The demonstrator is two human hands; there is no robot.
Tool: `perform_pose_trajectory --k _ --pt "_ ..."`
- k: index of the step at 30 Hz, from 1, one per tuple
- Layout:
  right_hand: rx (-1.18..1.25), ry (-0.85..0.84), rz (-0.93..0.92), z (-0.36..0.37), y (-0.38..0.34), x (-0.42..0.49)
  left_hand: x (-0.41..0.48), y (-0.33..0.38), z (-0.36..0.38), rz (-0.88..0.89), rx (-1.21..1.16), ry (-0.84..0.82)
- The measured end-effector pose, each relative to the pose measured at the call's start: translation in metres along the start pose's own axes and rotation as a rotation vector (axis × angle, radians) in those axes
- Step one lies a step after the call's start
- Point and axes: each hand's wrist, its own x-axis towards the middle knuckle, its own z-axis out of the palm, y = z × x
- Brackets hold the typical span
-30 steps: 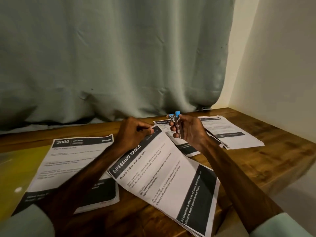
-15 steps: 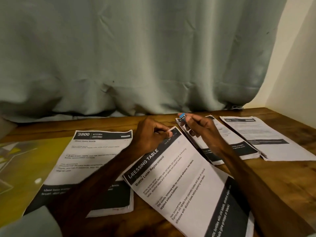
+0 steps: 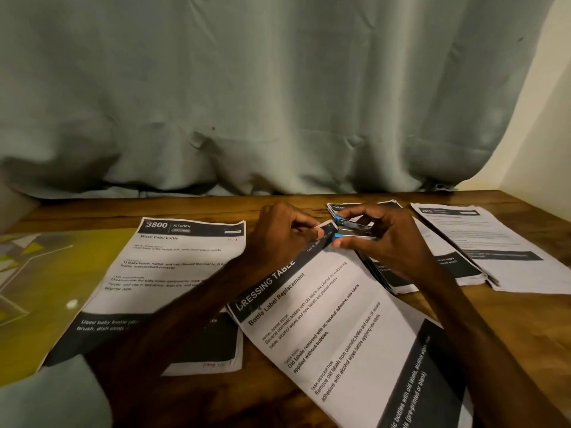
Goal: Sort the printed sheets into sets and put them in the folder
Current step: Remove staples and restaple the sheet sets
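A set headed "Dressing Table" (image 3: 340,329) is shown being fastened at its top corner on a wooden table (image 3: 525,319). The corner is pinched between thumb and fingers of the left hand (image 3: 284,233). A small blue-and-metal stapler (image 3: 352,230) is gripped in the curled fingers of the right hand (image 3: 383,239), with its mouth brought up to that corner. Whether the paper is already seated between the stapler's arms cannot be told.

The step in hand is judged to be the binding of one sorted set; filing is not yet begun. For the next move, the corner is likely to need squaring and full insertion before the stapler is squeezed, so that no sheet is missed.

Four lots of printed sheets are counted:
- the held set, lying from six o'clock up to the centre of the view
- a "Kitchen" stack (image 3: 173,267) at nine o'clock of it
- a third stack (image 3: 460,270) at two o'clock, partly hidden by the right hand
- a fourth stack (image 3: 506,242) just beyond, at three o'clock

Sheets per stack cannot be counted. One stapler and two hands are seen. A yellow patterned surface (image 3: 46,273) at far nine o'clock may be the folder, though this cannot be confirmed
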Motion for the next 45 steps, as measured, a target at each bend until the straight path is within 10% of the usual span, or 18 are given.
perform_pose_trajectory --k 45 --pt "0.09 0.004 -0.06 0.019 0.0 0.001 0.002 0.007 -0.006 0.0 -0.112 0.028"
